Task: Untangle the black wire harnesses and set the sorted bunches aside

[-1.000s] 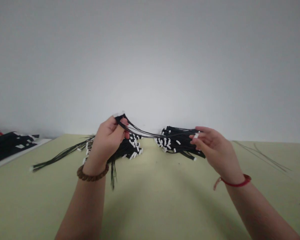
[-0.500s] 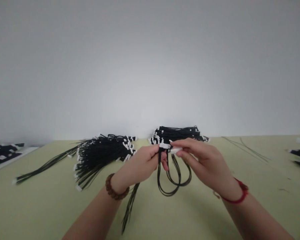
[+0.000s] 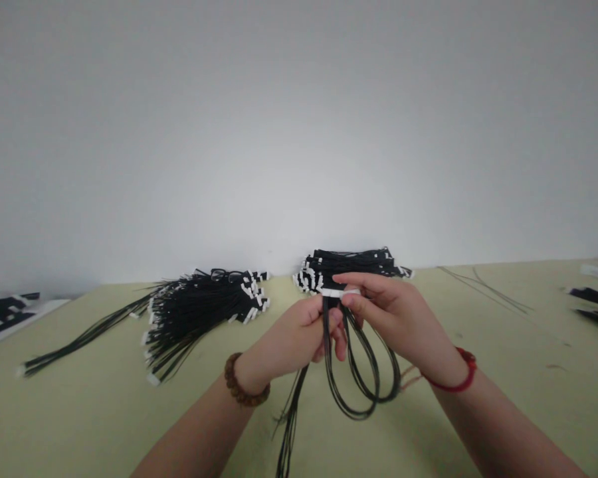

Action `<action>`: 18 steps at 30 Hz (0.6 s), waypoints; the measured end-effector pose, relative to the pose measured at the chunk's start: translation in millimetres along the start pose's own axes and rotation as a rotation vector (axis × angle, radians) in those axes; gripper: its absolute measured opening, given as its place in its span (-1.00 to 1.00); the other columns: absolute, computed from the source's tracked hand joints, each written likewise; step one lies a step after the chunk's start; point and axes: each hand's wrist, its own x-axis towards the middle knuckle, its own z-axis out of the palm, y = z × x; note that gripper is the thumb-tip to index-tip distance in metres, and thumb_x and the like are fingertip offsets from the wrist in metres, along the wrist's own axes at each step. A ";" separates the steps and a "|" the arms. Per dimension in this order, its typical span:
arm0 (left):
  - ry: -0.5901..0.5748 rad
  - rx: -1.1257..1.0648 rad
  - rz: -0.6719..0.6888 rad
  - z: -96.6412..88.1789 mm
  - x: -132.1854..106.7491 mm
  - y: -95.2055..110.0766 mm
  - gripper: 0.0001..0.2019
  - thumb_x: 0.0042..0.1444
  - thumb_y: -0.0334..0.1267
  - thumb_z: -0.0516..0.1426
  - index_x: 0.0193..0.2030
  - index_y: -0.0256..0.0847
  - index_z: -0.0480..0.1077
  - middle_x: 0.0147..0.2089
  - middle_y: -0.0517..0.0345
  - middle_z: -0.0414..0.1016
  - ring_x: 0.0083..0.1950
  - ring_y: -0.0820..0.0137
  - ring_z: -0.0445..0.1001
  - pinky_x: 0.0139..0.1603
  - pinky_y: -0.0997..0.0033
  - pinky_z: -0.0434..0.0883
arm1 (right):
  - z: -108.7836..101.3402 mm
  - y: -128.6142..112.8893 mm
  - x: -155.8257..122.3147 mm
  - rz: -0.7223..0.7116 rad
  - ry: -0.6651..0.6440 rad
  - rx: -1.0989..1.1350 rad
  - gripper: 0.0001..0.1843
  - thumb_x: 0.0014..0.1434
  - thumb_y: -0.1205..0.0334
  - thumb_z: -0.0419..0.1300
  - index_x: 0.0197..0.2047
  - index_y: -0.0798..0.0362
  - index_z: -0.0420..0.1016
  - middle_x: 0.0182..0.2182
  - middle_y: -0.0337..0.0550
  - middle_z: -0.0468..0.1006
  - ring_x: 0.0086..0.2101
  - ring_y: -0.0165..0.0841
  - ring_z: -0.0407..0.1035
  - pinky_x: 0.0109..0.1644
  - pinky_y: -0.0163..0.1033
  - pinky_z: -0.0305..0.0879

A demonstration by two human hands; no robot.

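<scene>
My left hand point(image 3: 292, 335) and my right hand point(image 3: 396, 315) meet in front of me and pinch a small bunch of thin black wires point(image 3: 359, 375). A white connector point(image 3: 336, 292) sits at the top of the bunch, gripped between the fingers of both hands. Below it the wires hang in long loops, and some loose ends point(image 3: 290, 425) trail down past my left wrist. A fanned bundle of black wires with white connectors point(image 3: 199, 312) lies to the left of my hands. Another bundle point(image 3: 343, 263) lies just behind them.
The work surface is a pale green table point(image 3: 80, 411) that meets a white wall. Black wire bundles lie on a white board point(image 3: 4, 315) at far left. More black wires point(image 3: 595, 305) lie at right, and thin loose wires point(image 3: 483, 289) lie behind them.
Both hands have moved slightly closer together, and the hanging wire loops now reach lower and spread wider. The view has tilted slightly, so the table and bundles sit a little differently in the frame.
</scene>
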 end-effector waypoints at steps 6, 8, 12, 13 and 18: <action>0.056 -0.161 -0.091 9.2 5.5 1.8 -0.76 0.13 -0.10 -0.03 -0.40 -0.25 0.18 -0.58 0.31 0.18 -0.65 0.66 0.07 -0.67 0.65 0.03 | -9.6 15.6 9.2 0.127 -0.253 0.253 -0.72 0.07 0.08 0.12 -0.36 0.17 0.41 -0.53 -0.21 0.41 -0.56 -0.53 0.23 -0.51 -0.41 0.19; 0.083 -0.304 -0.148 17.0 4.5 -6.2 -0.78 0.10 -0.11 0.00 -0.39 -0.22 0.14 -0.57 0.36 0.10 -0.66 0.68 0.02 -0.68 0.66 -0.02 | -12.7 26.6 15.2 0.162 -0.227 0.298 -0.72 0.06 0.08 0.14 -0.38 0.18 0.37 -0.57 -0.27 0.35 -0.59 -0.58 0.17 -0.54 -0.44 0.12; 0.177 -0.510 -0.336 47.6 -18.5 -41.5 -0.72 0.06 -0.02 0.00 -0.40 -0.19 0.07 -0.61 0.42 -0.07 -0.68 0.67 -0.13 -0.68 0.62 -0.16 | -3.9 58.1 34.0 0.267 -0.169 0.326 -0.78 0.17 0.17 0.07 -0.35 0.19 0.30 -0.65 -0.40 0.15 -0.68 -0.63 0.00 -0.65 -0.48 -0.05; 0.211 -0.530 -0.376 57.7 -28.8 -50.8 -0.68 0.04 0.03 0.01 -0.41 -0.19 0.07 -0.59 0.40 -0.04 -0.66 0.67 -0.11 -0.67 0.61 -0.13 | 4.6 66.9 37.8 0.303 -0.198 0.330 -0.78 0.19 0.18 0.04 -0.35 0.19 0.29 -0.65 -0.41 0.14 -0.69 -0.63 -0.02 -0.66 -0.49 -0.05; -0.143 -0.133 -0.287 91.2 -85.1 -66.4 -0.58 0.00 0.23 -0.10 -0.34 -0.11 0.15 -0.54 0.28 0.11 -0.57 0.50 0.14 -0.56 0.47 0.14 | 76.6 105.1 27.8 0.480 -0.519 0.314 -0.75 0.20 0.18 0.04 -0.40 0.21 0.30 -0.62 -0.37 0.22 -0.68 -0.64 0.07 -0.64 -0.49 0.06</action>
